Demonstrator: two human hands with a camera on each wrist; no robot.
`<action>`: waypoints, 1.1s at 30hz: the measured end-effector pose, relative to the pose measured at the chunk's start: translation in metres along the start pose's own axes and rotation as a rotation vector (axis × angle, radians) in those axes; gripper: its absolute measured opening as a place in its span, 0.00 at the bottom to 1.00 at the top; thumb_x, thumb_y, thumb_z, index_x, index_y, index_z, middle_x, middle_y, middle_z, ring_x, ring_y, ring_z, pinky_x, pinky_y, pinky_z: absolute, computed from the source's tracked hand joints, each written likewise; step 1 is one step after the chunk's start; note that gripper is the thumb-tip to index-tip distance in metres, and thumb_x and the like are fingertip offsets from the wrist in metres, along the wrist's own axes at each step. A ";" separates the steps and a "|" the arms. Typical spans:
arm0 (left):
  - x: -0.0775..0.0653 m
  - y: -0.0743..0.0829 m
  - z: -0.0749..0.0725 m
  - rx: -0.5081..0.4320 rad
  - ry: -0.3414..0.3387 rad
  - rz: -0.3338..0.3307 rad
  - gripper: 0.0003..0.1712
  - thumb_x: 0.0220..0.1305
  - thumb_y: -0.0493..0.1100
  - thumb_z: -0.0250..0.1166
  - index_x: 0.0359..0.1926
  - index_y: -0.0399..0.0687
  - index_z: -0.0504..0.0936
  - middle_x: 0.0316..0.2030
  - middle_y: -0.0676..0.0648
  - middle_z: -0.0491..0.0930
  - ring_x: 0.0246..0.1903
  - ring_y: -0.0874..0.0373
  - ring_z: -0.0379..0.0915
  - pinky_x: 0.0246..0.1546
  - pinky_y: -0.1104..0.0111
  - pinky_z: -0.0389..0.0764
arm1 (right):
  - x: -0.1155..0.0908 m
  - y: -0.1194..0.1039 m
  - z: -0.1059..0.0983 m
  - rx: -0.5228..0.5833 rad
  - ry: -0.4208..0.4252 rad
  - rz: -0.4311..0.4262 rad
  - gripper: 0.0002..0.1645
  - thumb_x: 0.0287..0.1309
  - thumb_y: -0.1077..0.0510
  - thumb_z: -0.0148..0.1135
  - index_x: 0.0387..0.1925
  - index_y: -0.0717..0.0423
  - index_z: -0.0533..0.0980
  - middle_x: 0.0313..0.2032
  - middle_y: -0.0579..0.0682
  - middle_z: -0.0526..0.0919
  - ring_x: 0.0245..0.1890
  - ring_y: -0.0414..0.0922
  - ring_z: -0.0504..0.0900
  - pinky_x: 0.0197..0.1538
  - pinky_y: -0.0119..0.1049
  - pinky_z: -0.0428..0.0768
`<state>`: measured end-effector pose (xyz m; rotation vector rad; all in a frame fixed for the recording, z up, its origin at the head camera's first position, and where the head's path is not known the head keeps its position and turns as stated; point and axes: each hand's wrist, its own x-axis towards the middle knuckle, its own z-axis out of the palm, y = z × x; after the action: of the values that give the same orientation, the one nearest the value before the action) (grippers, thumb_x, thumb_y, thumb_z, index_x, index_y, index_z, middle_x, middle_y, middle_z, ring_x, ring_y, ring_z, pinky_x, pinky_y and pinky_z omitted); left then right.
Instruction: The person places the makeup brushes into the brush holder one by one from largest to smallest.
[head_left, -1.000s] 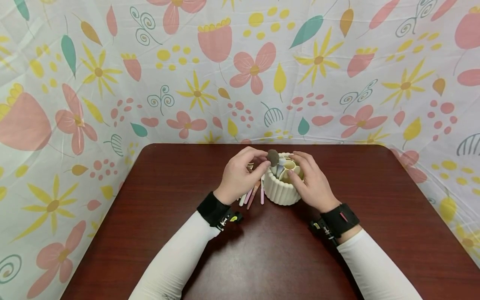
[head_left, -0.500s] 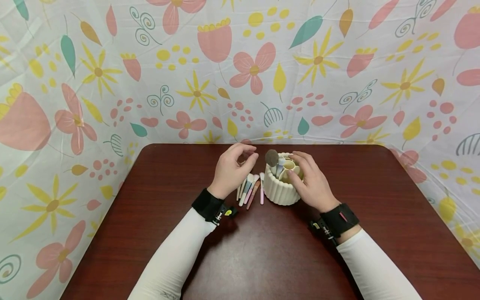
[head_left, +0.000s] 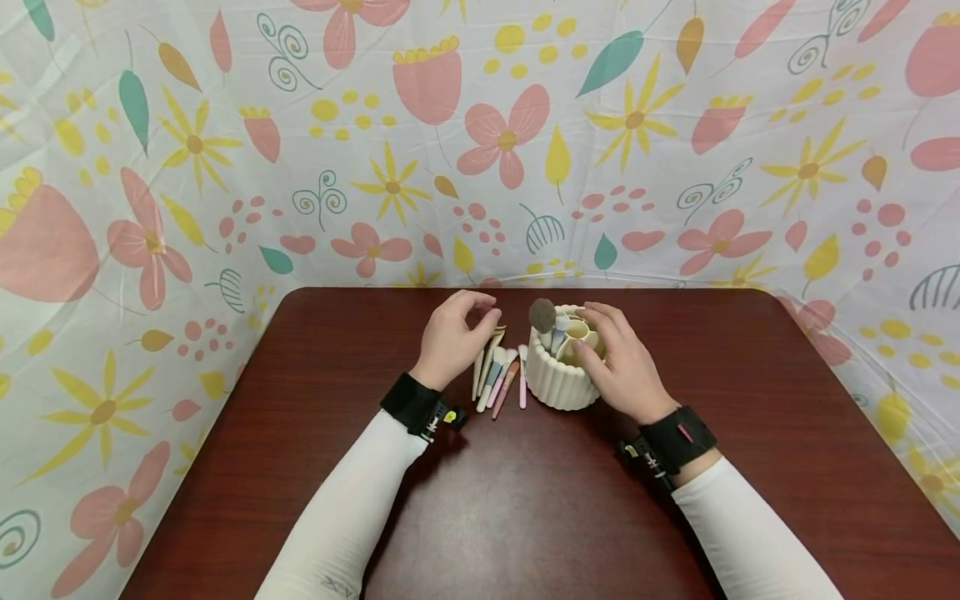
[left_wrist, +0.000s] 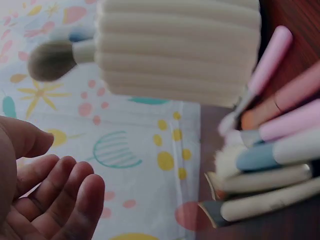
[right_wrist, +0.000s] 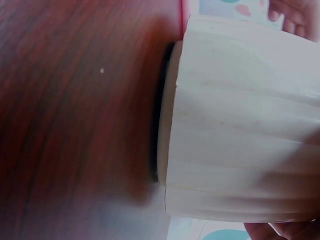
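A cream, ribbed makeup brush holder [head_left: 564,385] with inner compartments stands upright on the table. One large fluffy makeup brush [head_left: 542,317] and a smaller brush [head_left: 560,327] with a pale blue tip stand in its left side. My right hand [head_left: 626,362] grips the holder's right side, thumb toward the front of the rim and fingers toward the back. My left hand [head_left: 455,337] holds nothing; its fingers are loosely bent, with a gap between thumb and fingertips. Several makeup brushes [left_wrist: 280,152] lie in a row beside the holder, just right of the left hand.
The dark red-brown wooden table [head_left: 510,517] ends at a back edge behind the holder. A white cloth [head_left: 480,208] printed with flowers and leaves hangs behind and around it. A pink-handled brush [head_left: 522,387] lies closest to the holder's base.
My left hand has let go of the large fluffy brush and moved left from the holder, uncovering the loose brushes. The right hand has stayed on the holder.
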<state>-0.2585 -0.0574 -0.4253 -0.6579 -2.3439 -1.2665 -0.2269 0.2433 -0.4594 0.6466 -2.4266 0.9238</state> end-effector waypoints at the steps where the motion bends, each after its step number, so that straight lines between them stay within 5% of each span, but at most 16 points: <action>1: 0.000 -0.003 0.000 0.013 -0.005 -0.015 0.13 0.79 0.43 0.70 0.57 0.43 0.90 0.50 0.44 0.88 0.32 0.53 0.76 0.38 0.61 0.78 | 0.000 0.000 0.000 0.000 -0.001 0.001 0.29 0.80 0.52 0.62 0.74 0.60 0.75 0.76 0.61 0.72 0.75 0.59 0.73 0.66 0.64 0.76; 11: -0.002 -0.023 0.004 0.101 -0.095 -0.167 0.15 0.81 0.47 0.68 0.59 0.44 0.90 0.52 0.46 0.88 0.37 0.53 0.81 0.40 0.59 0.81 | 0.000 0.000 0.000 -0.005 0.003 -0.001 0.29 0.80 0.53 0.62 0.74 0.60 0.75 0.75 0.62 0.72 0.75 0.59 0.73 0.66 0.64 0.76; 20: -0.004 -0.035 0.009 0.212 -0.205 -0.301 0.11 0.80 0.47 0.70 0.52 0.46 0.90 0.40 0.49 0.86 0.32 0.55 0.79 0.32 0.63 0.77 | 0.001 0.000 0.000 0.000 0.001 -0.002 0.29 0.80 0.53 0.61 0.74 0.60 0.75 0.75 0.62 0.72 0.75 0.59 0.74 0.65 0.64 0.77; 29: -0.007 -0.038 0.012 0.244 -0.269 -0.361 0.11 0.76 0.45 0.72 0.48 0.42 0.90 0.36 0.48 0.85 0.30 0.53 0.79 0.32 0.62 0.78 | 0.001 0.000 0.000 0.000 -0.005 0.005 0.29 0.80 0.52 0.61 0.75 0.61 0.75 0.76 0.61 0.72 0.75 0.59 0.73 0.66 0.64 0.76; 33: -0.008 -0.060 0.022 0.258 -0.285 -0.360 0.10 0.72 0.46 0.72 0.44 0.43 0.88 0.36 0.47 0.85 0.29 0.53 0.78 0.32 0.59 0.78 | 0.001 0.000 0.000 0.000 -0.005 0.007 0.29 0.80 0.52 0.61 0.75 0.60 0.75 0.76 0.61 0.72 0.75 0.59 0.73 0.66 0.64 0.76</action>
<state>-0.2889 -0.0694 -0.4809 -0.3605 -2.8988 -1.0290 -0.2273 0.2434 -0.4588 0.6419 -2.4348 0.9257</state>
